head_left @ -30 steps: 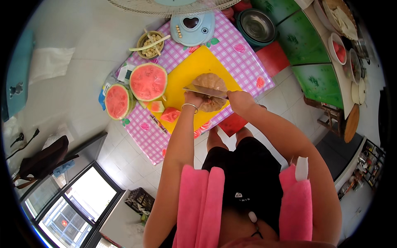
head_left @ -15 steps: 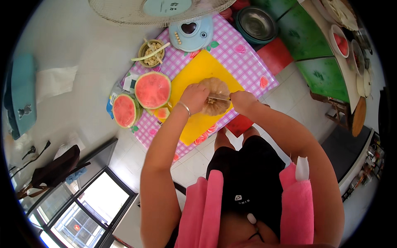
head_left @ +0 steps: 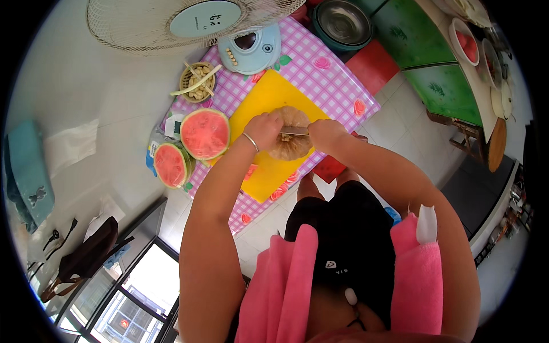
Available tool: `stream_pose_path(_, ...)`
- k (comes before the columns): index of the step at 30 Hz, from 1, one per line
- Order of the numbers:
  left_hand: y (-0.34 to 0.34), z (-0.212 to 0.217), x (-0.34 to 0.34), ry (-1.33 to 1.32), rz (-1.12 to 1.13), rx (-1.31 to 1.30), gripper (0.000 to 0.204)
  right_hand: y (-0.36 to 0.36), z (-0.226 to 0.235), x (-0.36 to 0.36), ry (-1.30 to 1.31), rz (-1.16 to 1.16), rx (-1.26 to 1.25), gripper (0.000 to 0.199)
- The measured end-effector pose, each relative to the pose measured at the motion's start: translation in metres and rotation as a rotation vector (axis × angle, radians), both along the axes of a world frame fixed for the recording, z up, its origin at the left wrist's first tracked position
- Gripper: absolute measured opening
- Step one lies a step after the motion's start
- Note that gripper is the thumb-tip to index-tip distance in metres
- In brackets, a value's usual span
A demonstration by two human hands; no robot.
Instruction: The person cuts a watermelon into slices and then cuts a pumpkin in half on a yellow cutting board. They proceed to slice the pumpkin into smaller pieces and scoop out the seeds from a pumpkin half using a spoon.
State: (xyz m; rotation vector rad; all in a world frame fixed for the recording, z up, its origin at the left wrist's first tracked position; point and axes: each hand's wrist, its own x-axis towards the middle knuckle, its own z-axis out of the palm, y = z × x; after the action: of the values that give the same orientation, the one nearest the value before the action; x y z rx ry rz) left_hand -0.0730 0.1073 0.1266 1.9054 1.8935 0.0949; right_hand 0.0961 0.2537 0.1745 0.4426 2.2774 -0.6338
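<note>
A round tan pumpkin [head_left: 290,150] sits on a yellow cutting board [head_left: 267,91], its ribbed top facing up. Across it lies the blade of a knife [head_left: 295,131], close to the stem. My right hand [head_left: 326,135] is closed around the handle at the pumpkin's right edge. At the blade's other end, my left hand [head_left: 264,130], a bangle on its wrist, has curled fingers over the blade and against the pumpkin. How deep the edge sits cannot be made out.
Two cut watermelon pieces, a larger one [head_left: 205,134] and a smaller one [head_left: 170,166], stand left of the board on the checked tablecloth [head_left: 337,68]. A basket of peeled cloves [head_left: 198,83] is behind them. A fan [head_left: 206,18] leans over the table's far side.
The view has shifted slightly, and the fan shows more. Both hands stay at the knife on the pumpkin; the blade looks a little more level across it.
</note>
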Motion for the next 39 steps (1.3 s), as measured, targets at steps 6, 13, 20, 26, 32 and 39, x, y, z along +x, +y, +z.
stream_pose_path(6,0.013,0.001,0.002,-0.028,-0.02,-0.007,0.016,0.01,-0.017,0.004,-0.03,-0.015,-0.01,0.021)
stream_pose_path(13,0.026,0.0,0.017,-0.017,0.03,-0.112,0.013,0.025,-0.033,0.016,0.003,-0.04,-0.026,0.023)
stream_pose_path(20,0.037,0.002,0.028,-0.008,0.098,-0.182,0.015,0.031,-0.046,0.025,0.033,-0.037,-0.034,0.024)
stream_pose_path(26,0.018,0.001,0.014,0.025,0.053,-0.081,0.02,0.012,-0.04,0.013,0.008,-0.015,-0.025,0.024)
stream_pose_path(32,0.004,-0.028,0.012,0.038,0.09,-0.116,0.022,0.0,-0.042,0.003,-0.016,0.018,-0.043,0.02)
stream_pose_path(39,0.015,-0.042,0.004,-0.072,0.171,-0.12,0.05,0.014,-0.082,-0.009,-0.072,0.047,-0.067,0.019)
